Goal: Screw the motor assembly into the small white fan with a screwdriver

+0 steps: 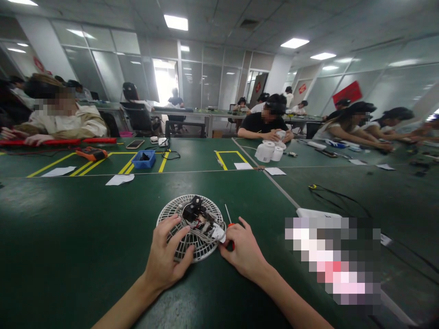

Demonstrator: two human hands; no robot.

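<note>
Fan grille (202,251) lies flat on the green desk (85,237), motor assembly (194,209) on top; left hand (165,253), fingers apart, spreads over its left side; right hand (245,251) grips a red-handled screwdriver (230,224) beside the right rim; steadying the grille and keeping cables (201,237) clear should help.

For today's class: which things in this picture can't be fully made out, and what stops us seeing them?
All in the head view:
Red-handled screwdriver: the right hand covers most of its grip.
White fan grille: the left hand and the wired motor assembly hide part of its mesh.
White object at right: pixel blocks mask most of it.
Blue bin: its dark contents are too small to identify.
Left forearm: cut off by the bottom edge.
</note>
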